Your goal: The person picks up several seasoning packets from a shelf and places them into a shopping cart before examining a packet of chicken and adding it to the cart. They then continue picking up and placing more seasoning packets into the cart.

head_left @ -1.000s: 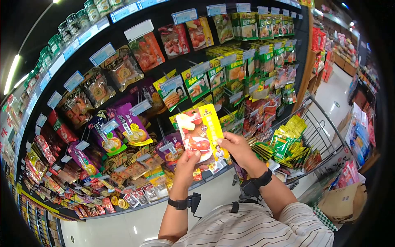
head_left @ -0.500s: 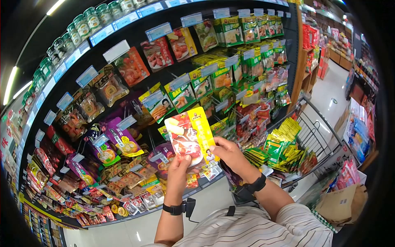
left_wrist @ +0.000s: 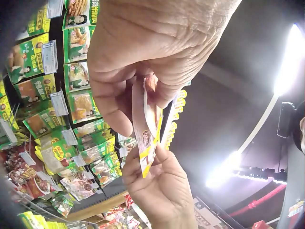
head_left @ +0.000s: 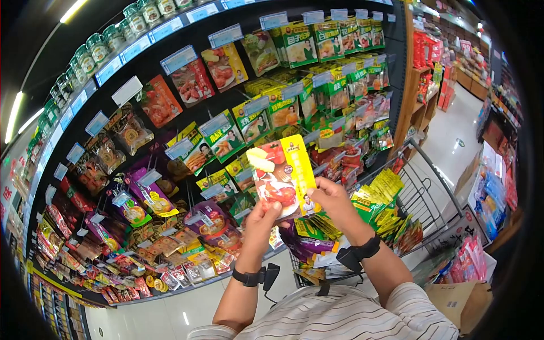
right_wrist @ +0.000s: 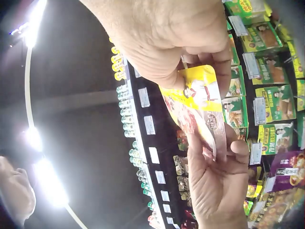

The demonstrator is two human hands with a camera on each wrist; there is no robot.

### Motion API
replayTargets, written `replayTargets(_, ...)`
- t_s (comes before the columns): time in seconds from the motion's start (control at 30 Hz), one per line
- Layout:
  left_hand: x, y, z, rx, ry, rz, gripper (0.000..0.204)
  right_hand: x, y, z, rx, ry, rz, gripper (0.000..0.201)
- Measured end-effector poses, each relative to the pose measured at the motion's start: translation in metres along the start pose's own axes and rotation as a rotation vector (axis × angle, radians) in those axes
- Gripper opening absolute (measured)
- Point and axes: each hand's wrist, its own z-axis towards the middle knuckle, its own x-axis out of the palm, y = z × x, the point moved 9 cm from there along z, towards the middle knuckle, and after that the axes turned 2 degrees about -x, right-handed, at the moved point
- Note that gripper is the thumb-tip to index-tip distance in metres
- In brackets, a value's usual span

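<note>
A flat food packet (head_left: 283,170), yellow down one side with a pictured dish of red food, is held up between both hands in front of the shelf. My left hand (head_left: 259,225) pinches its lower left corner, thumb on the printed front. The lower right edge is gripped by my right hand (head_left: 335,203), its thumb also in front. Seen nearly edge-on in the left wrist view, the packet (left_wrist: 145,119) looks thin, with fingers behind it. In the right wrist view, the packet's yellow end (right_wrist: 198,88) sits under the right thumb.
Hanging packets (head_left: 226,136) cover the shelf ahead, with price tags (head_left: 178,59) before them and green-lidded jars (head_left: 96,48) along the top. A wire shopping cart (head_left: 433,195) holding many yellow-green packets (head_left: 379,195) stands at the right. A brown paper bag (head_left: 462,297) sits lower right.
The shelf's packets have slid left in the head view, and more of the cart's near end now shows, with purple packs. Both hands keep their hold on the packet.
</note>
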Motion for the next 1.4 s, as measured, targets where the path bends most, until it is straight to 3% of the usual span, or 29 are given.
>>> replayTargets(0.23, 0.033, 0.015, 0.015, -0.01, -0.014, 0.093, 0.028, -0.054, 0.011, 0.003, 0.002, -0.024, 0.013, 0.018)
replayTargets(0.83, 0.063, 0.013, 0.015, 0.076, -0.111, 0.148, 0.027, -0.071, 0.015, 0.002, 0.095, 0.155, 0.069, 0.025)
replayTargets(1.3, 0.032, -0.049, 0.043, 0.156, -0.069, 0.153, 0.022, -0.025, 0.041, 0.045, 0.038, 0.132, 0.018, 0.024)
replayTargets(1.4, 0.022, -0.066, 0.05, 0.241, -0.041, 0.125, 0.027, -0.007, 0.051, 0.055, 0.012, 0.155, -0.005, 0.024)
